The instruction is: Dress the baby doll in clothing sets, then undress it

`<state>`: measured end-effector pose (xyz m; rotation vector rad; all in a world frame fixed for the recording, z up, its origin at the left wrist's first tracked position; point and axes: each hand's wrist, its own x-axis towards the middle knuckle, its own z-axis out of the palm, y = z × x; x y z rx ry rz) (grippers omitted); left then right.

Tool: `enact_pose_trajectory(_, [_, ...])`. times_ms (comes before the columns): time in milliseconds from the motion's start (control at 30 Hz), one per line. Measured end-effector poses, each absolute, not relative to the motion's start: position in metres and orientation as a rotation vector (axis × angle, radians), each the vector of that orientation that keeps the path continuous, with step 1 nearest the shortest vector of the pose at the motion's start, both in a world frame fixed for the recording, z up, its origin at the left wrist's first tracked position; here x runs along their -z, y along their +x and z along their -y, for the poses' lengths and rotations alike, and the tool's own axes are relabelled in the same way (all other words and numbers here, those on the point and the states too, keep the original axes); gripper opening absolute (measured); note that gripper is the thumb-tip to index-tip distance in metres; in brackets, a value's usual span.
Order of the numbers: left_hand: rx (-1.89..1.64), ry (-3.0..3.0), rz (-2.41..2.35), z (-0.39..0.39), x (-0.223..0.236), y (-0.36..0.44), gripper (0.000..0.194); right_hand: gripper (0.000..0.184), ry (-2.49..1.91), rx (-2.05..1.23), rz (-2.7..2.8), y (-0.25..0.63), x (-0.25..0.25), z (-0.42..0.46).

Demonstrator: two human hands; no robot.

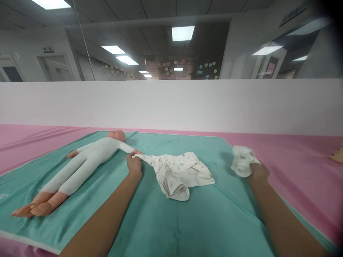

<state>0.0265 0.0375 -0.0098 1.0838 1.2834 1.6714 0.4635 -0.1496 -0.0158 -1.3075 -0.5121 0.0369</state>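
Note:
My left hand (pixel 134 166) is closed on one end of a small white baby garment (pixel 178 166) with a fine print, which lies partly folded with its plain inner side showing. In my right hand (pixel 259 173) is a bunched white cloth (pixel 242 160), held above the right part of the green blanket (pixel 214 221); its exact kind is hard to make out. To the left a baby doll (pixel 91 155) in a white body lies on its back, head away from me. One doll hand is right beside my left hand.
Pink fabric (pixel 302 164) spreads under and around the green blanket. A low white wall (pixel 171 105) runs along the far side, with glass above it. Something yellowish (pixel 337 155) shows at the right edge.

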Motion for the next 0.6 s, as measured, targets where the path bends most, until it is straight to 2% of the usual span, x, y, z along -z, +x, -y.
enact_pose_trajectory(33, [-1.719, 1.134, -1.328, -0.039, 0.010, 0.025, 0.037, 0.014, -1.397, 0.034, 0.489, 0.463, 0.015, 0.152])
enact_pose_trajectory(100, [-1.803, 1.345, -1.373, -0.038, 0.009, 0.025, 0.041, 0.024, -1.589, 0.257, 0.509, 0.460, 0.013, 0.155])
enact_pose_trajectory(200, [-1.793, 1.933, -1.286, -0.026, 0.006, 0.034, 0.035, 0.038, -1.915, 0.603, 0.832, 0.443, 0.009, 0.150])
enact_pose_trajectory(333, [-1.309, 2.443, -1.131, -0.003, 0.012, 0.057, 0.020, 0.040, -1.974, 0.756, 1.342, 0.377, 0.002, 0.124])
enact_pose_trajectory(433, [-0.888, 2.594, -1.122, 0.007, 0.021, 0.068, 0.027, 0.039, -1.788, 0.501, 1.751, 0.314, 0.006, 0.107])
enact_pose_trajectory(500, [-0.767, 2.647, -1.144, 0.009, 0.024, 0.069, 0.028, 0.050, -1.676, 0.208, 1.982, 0.282, 0.014, 0.100])
enact_pose_trajectory(533, [-0.745, 2.658, -1.169, 0.009, 0.024, 0.069, 0.023, 0.051, -1.660, 0.131, 2.035, 0.273, 0.018, 0.098])
enact_pose_trajectory(600, [-0.730, 2.654, -1.219, 0.008, 0.021, 0.067, 0.008, 0.038, -1.680, 0.090, 2.043, 0.266, 0.026, 0.094])
